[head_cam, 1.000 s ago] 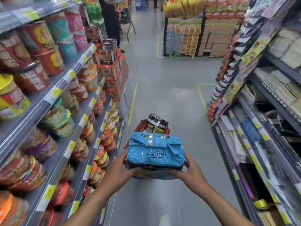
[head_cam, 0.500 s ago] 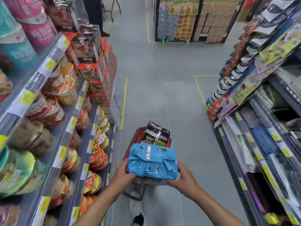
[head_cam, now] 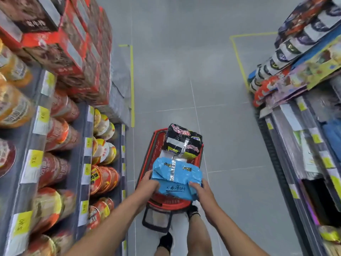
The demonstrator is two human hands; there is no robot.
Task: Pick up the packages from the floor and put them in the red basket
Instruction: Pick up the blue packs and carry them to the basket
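Placement of the blue package [head_cam: 177, 174] is the step in hand. The left hand [head_cam: 149, 183] grasps its left end and the right hand [head_cam: 201, 191] grasps its right end, thumb on top, fingers curled round the edge. The package hangs over the near half of the red basket [head_cam: 147, 154], which stands on the floor [head_cam: 184, 71] just ahead of the person's feet [head_cam: 166, 241].

Procedure, as judged from this view:
1. Keep the package level and square to the basket's long sides.
2. Lower it into the near half, where space appears free.
3. Loosen both hands only once the package bears on what lies below it.
4. Draw the hands out sideways, over the rim.

A black package [head_cam: 183, 143] already occupies the far half and rises above the rim; it appears to lean on something pale beneath it, which cannot be identified. Contact with it could tip it out, so keep the blue package on the near side.

The basket's black handle [head_cam: 156, 220] lies folded down toward the person, outside the rim, and does not block the opening.

Surroundings: a shelf [head_cam: 83, 163] of noodle bowls [head_cam: 103, 176] stands close on the left, and a second shelf [head_cam: 287, 163] of flat packets stands well apart on the right. The left elbow has little room beside the bowls; keep the arms tucked in. A yellow line [head_cam: 132, 85] marks the floor beyond the basket.
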